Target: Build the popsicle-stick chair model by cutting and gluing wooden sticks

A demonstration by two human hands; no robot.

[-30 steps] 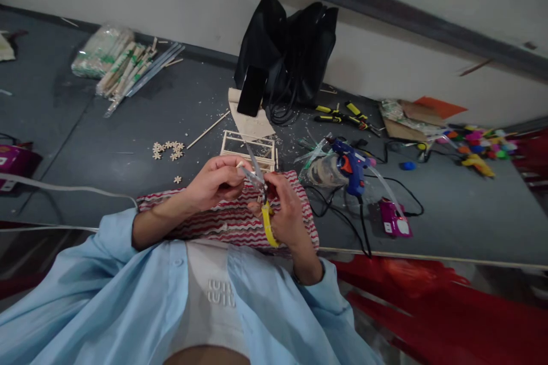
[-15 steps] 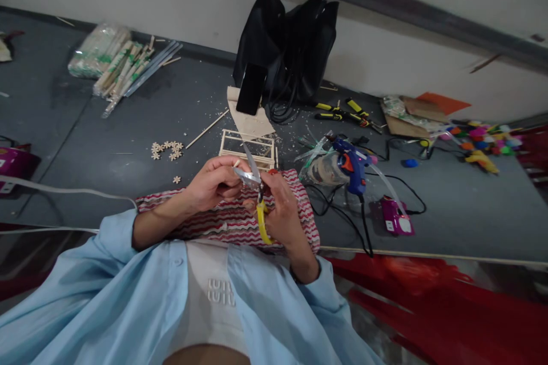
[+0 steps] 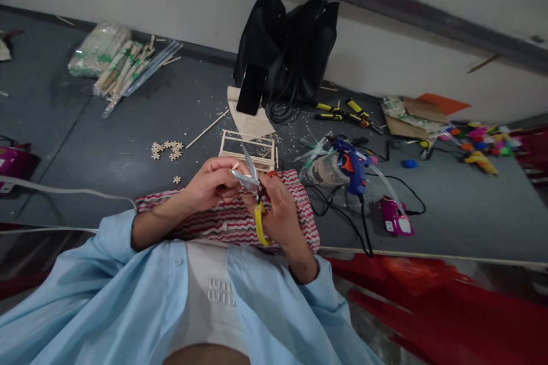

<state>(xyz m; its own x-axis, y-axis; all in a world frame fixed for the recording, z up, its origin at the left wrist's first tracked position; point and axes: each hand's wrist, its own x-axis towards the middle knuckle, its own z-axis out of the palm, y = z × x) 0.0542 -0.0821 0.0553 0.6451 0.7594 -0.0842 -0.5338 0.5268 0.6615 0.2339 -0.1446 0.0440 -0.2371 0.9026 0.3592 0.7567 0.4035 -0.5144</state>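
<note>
My right hand (image 3: 280,214) grips a pair of scissors (image 3: 260,225) with a yellow handle, blades spread and pointing away toward the upper left. Beside the blades, my left hand (image 3: 214,185) is closed in a pinch on a thin wooden stick (image 3: 235,166); only its pale end shows above the fingers. Below both hands lies a red-and-white wavy striped cloth (image 3: 205,219). Just beyond them stands a small frame of wooden sticks (image 3: 248,138), its near side partly hidden by the scissors and fingers.
Small wooden flower shapes (image 3: 166,149) lie left, near a loose stick (image 3: 208,128). Behind are a phone (image 3: 252,89) and a black bag (image 3: 286,40). To the right, a blue glue gun (image 3: 353,165) rests on a clear container, its cord trailing; pliers (image 3: 342,117) lie behind it.
The scissors have shifted slightly left, with the yellow handle turned a little. My left hand stays almost in place, still pinching the stick.
</note>
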